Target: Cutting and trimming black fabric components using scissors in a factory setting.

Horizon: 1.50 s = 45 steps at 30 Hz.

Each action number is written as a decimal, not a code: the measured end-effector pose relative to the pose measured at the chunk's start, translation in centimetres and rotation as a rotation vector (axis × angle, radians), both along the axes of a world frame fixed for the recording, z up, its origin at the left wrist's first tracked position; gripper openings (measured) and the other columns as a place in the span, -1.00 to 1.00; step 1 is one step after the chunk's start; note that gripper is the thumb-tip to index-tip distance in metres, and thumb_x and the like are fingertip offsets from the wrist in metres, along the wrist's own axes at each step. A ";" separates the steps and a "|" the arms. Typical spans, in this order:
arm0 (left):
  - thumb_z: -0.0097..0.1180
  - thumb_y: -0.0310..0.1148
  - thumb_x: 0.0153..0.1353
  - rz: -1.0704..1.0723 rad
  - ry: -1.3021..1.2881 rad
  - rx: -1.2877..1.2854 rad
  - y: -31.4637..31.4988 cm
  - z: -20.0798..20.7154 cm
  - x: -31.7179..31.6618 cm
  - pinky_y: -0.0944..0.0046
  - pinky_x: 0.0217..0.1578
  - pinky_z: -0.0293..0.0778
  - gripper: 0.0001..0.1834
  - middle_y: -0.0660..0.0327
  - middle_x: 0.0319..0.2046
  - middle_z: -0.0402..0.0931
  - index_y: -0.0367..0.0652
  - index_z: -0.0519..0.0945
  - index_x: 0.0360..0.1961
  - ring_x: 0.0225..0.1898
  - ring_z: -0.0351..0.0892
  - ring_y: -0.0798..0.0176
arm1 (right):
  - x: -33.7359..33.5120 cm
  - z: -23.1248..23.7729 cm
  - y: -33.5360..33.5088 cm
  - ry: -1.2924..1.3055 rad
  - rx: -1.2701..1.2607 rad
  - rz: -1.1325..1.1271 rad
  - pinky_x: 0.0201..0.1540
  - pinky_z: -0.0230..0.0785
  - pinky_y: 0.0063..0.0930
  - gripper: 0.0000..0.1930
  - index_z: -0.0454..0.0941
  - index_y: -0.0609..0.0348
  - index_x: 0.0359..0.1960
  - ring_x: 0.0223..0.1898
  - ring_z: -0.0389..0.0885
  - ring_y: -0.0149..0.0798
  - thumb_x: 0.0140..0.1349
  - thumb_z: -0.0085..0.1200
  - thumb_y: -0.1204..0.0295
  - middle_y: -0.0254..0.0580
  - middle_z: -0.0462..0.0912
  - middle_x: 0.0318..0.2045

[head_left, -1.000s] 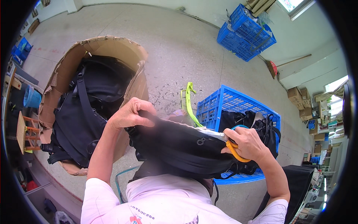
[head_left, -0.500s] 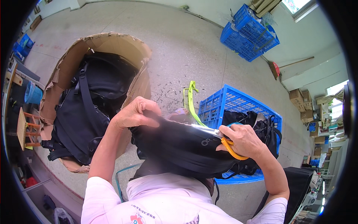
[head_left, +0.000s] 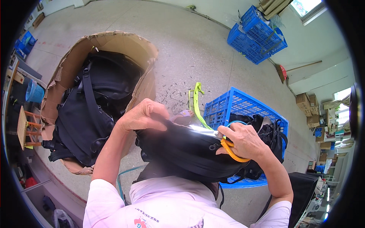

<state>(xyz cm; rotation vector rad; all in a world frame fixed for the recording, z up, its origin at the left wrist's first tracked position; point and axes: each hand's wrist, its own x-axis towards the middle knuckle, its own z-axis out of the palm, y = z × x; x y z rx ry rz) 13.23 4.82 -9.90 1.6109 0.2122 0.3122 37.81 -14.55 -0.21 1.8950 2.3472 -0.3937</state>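
A black bag with a zipper pull lies across my lap, close to my body. My left hand pinches the bag's upper left edge between thumb and fingers. Wrapped in my right hand is a pair of scissors with orange handles. Their shiny blades point left along the bag's far edge; glare and the bag hide where the tips are. A neon yellow-green strip runs from beyond the bag down to that edge near the blades.
At the left a cardboard box holds black backpacks. A blue crate with black bags stands at the right. Dark scraps litter the floor. Stacked blue crates and a broom are farther back.
My right hand and the scissors have shifted slightly left along the bag's edge. My left hand keeps its pinch on the bag. The whole view has shifted a little.
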 end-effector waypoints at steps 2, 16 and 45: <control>0.27 -0.57 -0.22 -0.012 -0.004 0.044 0.0 -0.1 0.0 0.41 -0.34 0.38 -0.80 0.24 -0.55 0.51 -0.29 0.57 -0.47 -0.45 0.46 0.38 | 0.2 -0.8 0.0 0.014 -0.016 0.016 -0.56 0.20 -0.39 -0.51 0.42 0.01 -0.24 -0.57 0.39 -0.27 -0.06 0.21 -0.05 -0.31 0.35 -0.65; 0.38 -0.50 -0.24 -0.002 0.031 0.004 0.2 -0.5 -0.2 0.44 -0.39 0.35 -0.78 0.29 -0.55 0.52 -0.26 0.59 -0.50 -0.47 0.46 0.42 | 1.6 -1.8 0.4 0.553 0.031 -0.208 -0.36 0.36 -0.52 -0.41 0.41 0.17 -0.08 -0.49 0.49 -0.26 -0.15 0.38 0.24 -0.17 0.51 -0.47; 0.36 -0.48 -0.10 0.297 -0.017 -0.579 -1.9 -5.7 0.3 0.44 -0.16 0.44 -0.63 0.34 -0.31 0.59 -0.25 0.58 -0.20 -0.27 0.51 0.47 | 1.2 -0.9 -1.4 0.292 -0.147 -0.319 -0.23 0.34 -0.26 -0.22 0.36 0.16 0.00 -0.30 0.50 -0.08 -0.10 0.15 -0.22 -0.01 0.49 -0.36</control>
